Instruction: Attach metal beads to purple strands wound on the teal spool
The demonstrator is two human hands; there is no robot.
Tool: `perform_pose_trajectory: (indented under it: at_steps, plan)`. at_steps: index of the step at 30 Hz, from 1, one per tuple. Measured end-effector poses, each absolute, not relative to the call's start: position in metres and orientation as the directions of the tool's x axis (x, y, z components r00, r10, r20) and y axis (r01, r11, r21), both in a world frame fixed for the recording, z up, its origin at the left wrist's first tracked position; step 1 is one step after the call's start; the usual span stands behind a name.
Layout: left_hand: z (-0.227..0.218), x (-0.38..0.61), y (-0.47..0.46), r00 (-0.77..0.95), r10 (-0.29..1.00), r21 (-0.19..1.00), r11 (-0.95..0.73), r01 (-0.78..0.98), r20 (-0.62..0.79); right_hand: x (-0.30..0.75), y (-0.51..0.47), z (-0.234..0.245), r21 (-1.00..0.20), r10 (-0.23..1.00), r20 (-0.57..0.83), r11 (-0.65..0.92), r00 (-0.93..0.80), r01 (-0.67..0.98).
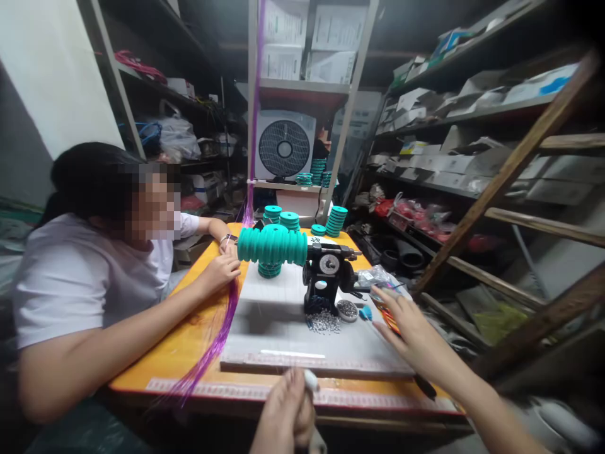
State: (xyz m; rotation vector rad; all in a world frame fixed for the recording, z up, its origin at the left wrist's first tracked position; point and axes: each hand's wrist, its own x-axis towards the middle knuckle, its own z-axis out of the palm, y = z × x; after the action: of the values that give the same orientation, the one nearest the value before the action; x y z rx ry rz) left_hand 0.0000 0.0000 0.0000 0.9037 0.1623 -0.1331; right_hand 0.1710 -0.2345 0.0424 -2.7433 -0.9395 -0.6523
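Note:
My left hand (285, 413) is at the table's near edge, fingers curled around a small white object (311, 380). My right hand (407, 328) reaches over the right side of the grey board (283, 328), fingers spread, touching a colourful packet (385, 309). Just left of it lie a small blue piece (365, 312), a round tin of metal bits (348, 309) and a loose pile of metal bits (324, 322). A black winding machine (326, 277) stands on the board and carries a row of teal spools (273, 244).
A co-worker in a white shirt (75, 277) sits at the left, a hand (220, 271) on purple strands (222, 328) that run across the orange table (189, 353). Teal spool stacks (336, 221) and a fan (285, 147) are behind. Shelves and a wooden ladder (510, 170) crowd the right.

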Motion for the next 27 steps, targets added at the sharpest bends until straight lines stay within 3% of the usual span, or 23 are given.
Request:
perform_pose_trajectory:
  at_steps: [2,10,12,14,27]
  plan:
    - [-0.006,-0.007,0.01,0.981,-0.065,0.82,0.541,0.186,-0.18,0.207,-0.229,0.033,0.082,0.549,0.413,-0.817,0.726,0.571]
    - [0.062,0.098,0.166,0.998,0.065,0.933,0.36,0.0,-0.026,0.25,-0.207,0.014,0.174,0.576,0.437,-0.808,0.691,0.564]
    - [0.067,0.114,0.193,0.972,0.145,0.97,0.127,-0.206,0.187,0.248,-0.205,0.014,0.197,0.584,0.445,-0.804,0.679,0.561]
    - [0.065,0.119,0.206,0.951,0.157,0.962,0.009,-0.273,0.268,0.245,-0.205,0.014,0.22,0.6,0.449,-0.793,0.663,0.569]
    - [0.076,0.136,0.189,0.981,0.188,0.977,0.196,-0.079,0.042,0.23,-0.236,0.014,0.22,0.641,0.614,-0.699,0.461,0.68]
